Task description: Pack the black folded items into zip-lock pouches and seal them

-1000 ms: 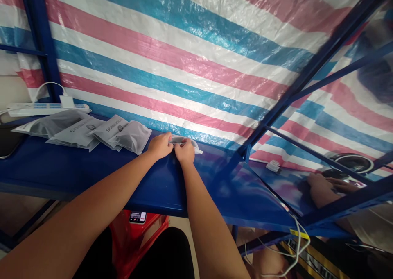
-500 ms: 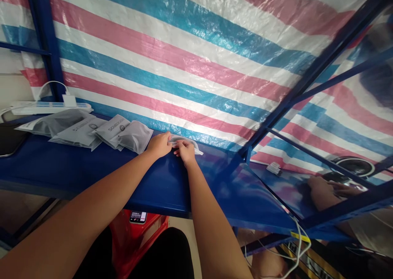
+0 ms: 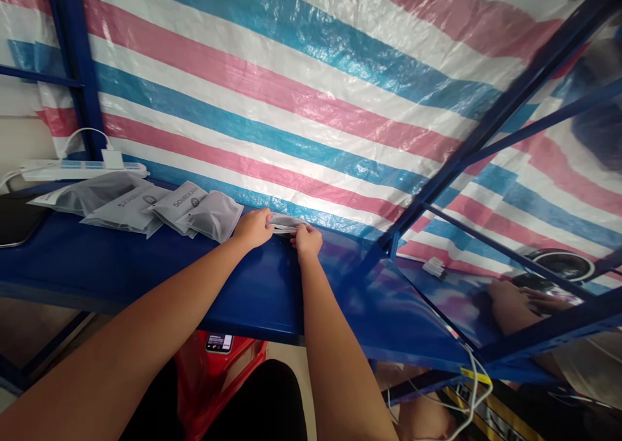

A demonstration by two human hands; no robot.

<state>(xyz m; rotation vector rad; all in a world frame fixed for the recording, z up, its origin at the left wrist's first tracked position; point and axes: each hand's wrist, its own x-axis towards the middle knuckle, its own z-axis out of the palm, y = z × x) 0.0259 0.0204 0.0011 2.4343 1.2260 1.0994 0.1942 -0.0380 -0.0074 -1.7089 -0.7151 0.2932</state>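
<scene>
A frosted grey-white plastic pouch (image 3: 286, 221) lies between my two hands, close to the back of the blue shelf. My left hand (image 3: 254, 228) is closed on its left end. At the right end my right hand (image 3: 308, 239) pinches the edge, its fingers pressed together. Pale strips show along the pouch's near edge; what is inside it cannot be made out. Just left of my left hand rests a filled frosted pouch (image 3: 215, 217), overlapping a printed pouch (image 3: 177, 203). Further left lie another printed pouch (image 3: 124, 209) and a bulging one (image 3: 92, 192).
A white power strip (image 3: 72, 169) with a plugged-in charger stands at the back left, near a dark flat device (image 3: 19, 221). Blue frame bars (image 3: 432, 175) rise at the right. Beyond them are a co-worker's hands (image 3: 515, 298). A phone (image 3: 219, 343) lies on a red stool (image 3: 233, 370) below.
My right hand has slid to the right along the pouch, from its middle to its right end. My left hand keeps its place.
</scene>
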